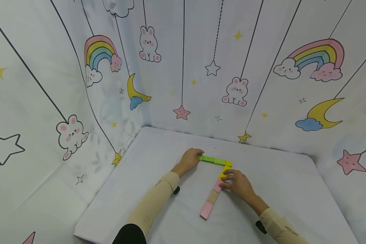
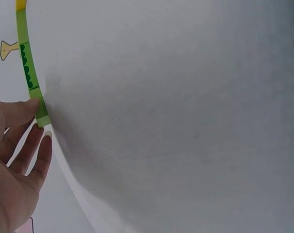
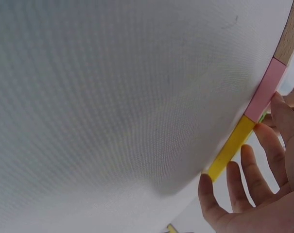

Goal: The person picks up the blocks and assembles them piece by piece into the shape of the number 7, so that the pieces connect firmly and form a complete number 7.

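Small rectangular blocks lie end to end on the white table, making a corner shape. A row of green blocks forms the far arm. My left hand pinches the green block at that row's left end between thumb and fingers. At the corner is a small yellow block. From there a yellow block, a pink block, a bare wooden block and another pink block run toward me. My right hand rests its spread fingertips along the right side of the yellow and pink blocks.
A white cloth covers the table. Behind and to the left rise fabric walls printed with rabbits, stars, moons and rainbows. Dark wrist cameras sit under both tan sleeves.
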The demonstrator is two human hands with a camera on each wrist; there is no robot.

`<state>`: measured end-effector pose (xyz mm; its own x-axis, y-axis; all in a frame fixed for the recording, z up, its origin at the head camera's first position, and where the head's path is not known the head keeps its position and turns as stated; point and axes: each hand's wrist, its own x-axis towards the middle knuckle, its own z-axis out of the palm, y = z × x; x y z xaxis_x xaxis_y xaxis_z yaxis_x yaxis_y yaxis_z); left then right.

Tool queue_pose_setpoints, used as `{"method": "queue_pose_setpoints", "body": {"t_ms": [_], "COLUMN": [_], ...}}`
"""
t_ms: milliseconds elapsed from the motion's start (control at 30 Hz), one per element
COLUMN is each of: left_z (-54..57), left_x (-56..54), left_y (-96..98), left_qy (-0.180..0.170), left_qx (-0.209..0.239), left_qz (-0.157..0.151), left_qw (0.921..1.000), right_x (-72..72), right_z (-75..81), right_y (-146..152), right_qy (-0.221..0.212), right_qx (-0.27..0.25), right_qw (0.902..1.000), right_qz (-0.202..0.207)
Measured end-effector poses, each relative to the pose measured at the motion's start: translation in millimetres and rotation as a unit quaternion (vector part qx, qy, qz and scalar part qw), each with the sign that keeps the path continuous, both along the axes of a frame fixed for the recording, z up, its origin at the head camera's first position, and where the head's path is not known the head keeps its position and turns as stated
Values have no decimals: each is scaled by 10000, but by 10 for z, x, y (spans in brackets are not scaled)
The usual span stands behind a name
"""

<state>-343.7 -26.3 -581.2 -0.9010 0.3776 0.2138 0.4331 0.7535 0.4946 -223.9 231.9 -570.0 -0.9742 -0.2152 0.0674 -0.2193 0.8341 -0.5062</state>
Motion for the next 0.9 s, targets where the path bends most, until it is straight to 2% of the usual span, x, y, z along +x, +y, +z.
{"method": "queue_pose_setpoints", "body": {"t_ms": [567, 900], "left_z": [-7, -14], "left_x": [26, 30], "left_y": [3, -4], "left_qy": [-68, 83], "left_qx": [124, 125], "left_qz": [-36, -18], "left_qw": [9999, 9999], "right_x": [13, 8], "right_z": [-8, -19], "right_y": [-3, 3], "right_qy": [-61, 0], "right_qx": [-11, 59], "right_qw": [9999, 10000], "right_qz": [-82, -35]}}
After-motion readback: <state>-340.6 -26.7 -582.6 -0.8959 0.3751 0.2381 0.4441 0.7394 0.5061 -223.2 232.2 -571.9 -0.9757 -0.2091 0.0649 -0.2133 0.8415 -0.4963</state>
